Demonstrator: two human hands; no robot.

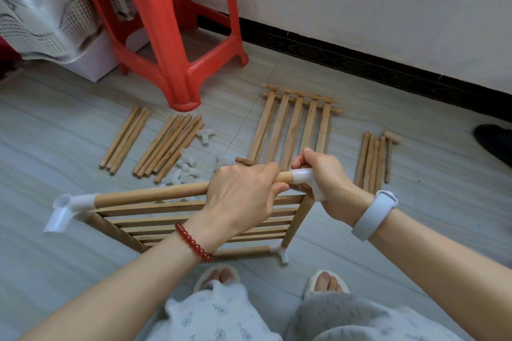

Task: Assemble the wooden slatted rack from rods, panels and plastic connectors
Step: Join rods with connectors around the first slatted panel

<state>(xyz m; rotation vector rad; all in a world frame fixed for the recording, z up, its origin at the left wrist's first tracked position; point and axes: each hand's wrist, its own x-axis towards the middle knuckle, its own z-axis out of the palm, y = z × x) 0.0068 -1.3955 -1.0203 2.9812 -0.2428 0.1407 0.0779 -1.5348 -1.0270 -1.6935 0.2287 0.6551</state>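
Wooden slatted shelf frame (194,216), pale rods joined by white plastic corner connectors, held tilted just in front of the red plastic stool (166,36). Left hand (241,196) wraps the top round rod (152,193); right hand (324,177) grips the white corner connector (304,178) at that rod's end. Judged light, stiff, smooth; best held at rods close to joints. Spare slatted panel (293,127), loose rod bundles (169,144) and a heap of white connectors (188,169) lie on the floor beside the stool. No containers in view.
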